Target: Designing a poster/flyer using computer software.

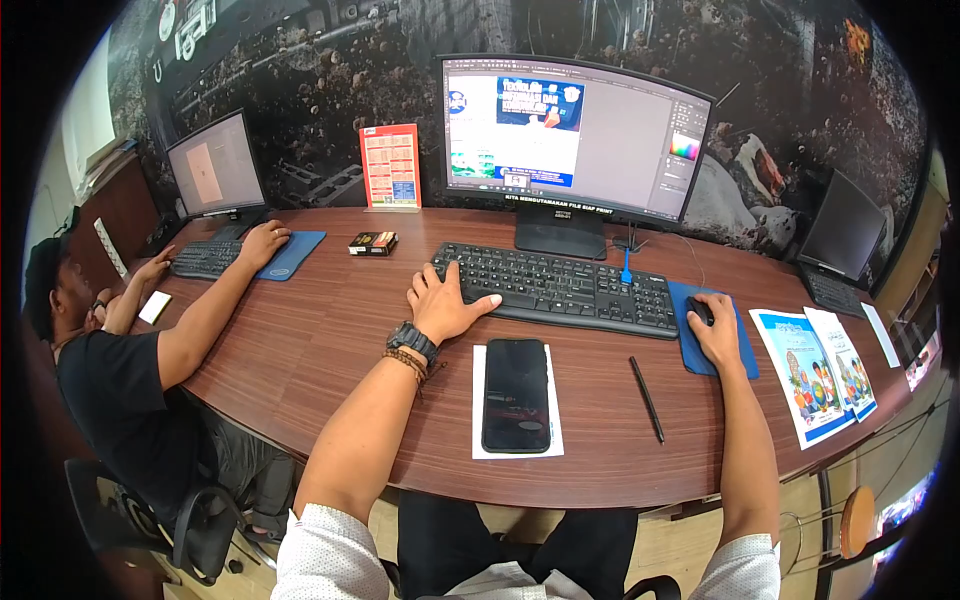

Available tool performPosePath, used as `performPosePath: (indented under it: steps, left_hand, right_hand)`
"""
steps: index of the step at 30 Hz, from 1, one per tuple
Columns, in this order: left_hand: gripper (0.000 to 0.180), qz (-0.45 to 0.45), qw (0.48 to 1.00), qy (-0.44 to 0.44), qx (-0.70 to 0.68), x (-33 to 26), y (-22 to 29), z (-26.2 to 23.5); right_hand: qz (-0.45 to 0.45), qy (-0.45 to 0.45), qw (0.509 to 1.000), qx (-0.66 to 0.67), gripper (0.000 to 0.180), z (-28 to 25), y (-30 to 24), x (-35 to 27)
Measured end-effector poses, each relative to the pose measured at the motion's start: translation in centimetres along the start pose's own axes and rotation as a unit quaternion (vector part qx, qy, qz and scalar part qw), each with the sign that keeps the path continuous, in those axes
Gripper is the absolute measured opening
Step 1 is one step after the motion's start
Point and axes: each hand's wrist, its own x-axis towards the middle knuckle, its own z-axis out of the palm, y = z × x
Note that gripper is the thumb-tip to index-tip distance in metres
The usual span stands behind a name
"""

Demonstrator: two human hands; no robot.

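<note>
1. The black keyboard [560, 288] lies long-ways across the tabletop [320, 340], left to right, just in front of the big monitor [575, 135].
2. The left hand [440, 305] rests flat and loose on the keyboard's left end.
3. The right hand [715, 330] cups a black mouse [700, 310] on a blue mouse pad [745, 355].
4. A black phone [516, 395] lies on white paper [477, 400], pointing away from the person.
5. A black pen [646, 398] lies beside it.

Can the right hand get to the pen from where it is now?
Probably yes. The right hand rests on the mouse, and the pen lies on bare desk just to its left, nearer the person, with nothing between them.
</note>
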Motion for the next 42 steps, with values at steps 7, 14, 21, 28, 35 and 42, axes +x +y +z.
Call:
performPosePath:
  steps: [7, 14, 21, 28, 35, 42]
  left_hand:
    - [0.11, 0.002, 1.0, 0.006, 0.0, 0.04, -0.23, 0.16]
    - [0.109, 0.006, 1.0, 0.011, 0.001, 0.01, -0.22, 0.23]
    - [0.109, 0.005, 1.0, 0.008, -0.002, 0.03, -0.23, 0.2]
    - [0.11, 0.003, 1.0, 0.007, -0.002, -0.03, -0.19, 0.15]
    - [0.109, 0.002, 1.0, 0.006, -0.003, -0.03, -0.13, 0.07]
    - [0.11, 0.005, 1.0, 0.011, -0.004, 0.05, -0.24, 0.27]
  right_hand:
    - [0.001, 0.0, 1.0, 0.0, 0.037, -0.05, -0.29, -0.05]
    - [-0.011, 0.006, 1.0, 0.004, 0.036, -0.01, -0.09, -0.06]
    - [-0.012, 0.004, 1.0, 0.004, 0.036, -0.01, -0.1, -0.04]
    - [-0.006, -0.002, 1.0, -0.005, 0.036, -0.04, -0.15, -0.05]
    - [-0.007, 0.003, 1.0, 0.007, 0.037, -0.07, -0.29, -0.09]
    - [-0.006, -0.001, 1.0, 0.0, 0.036, -0.06, -0.23, -0.05]
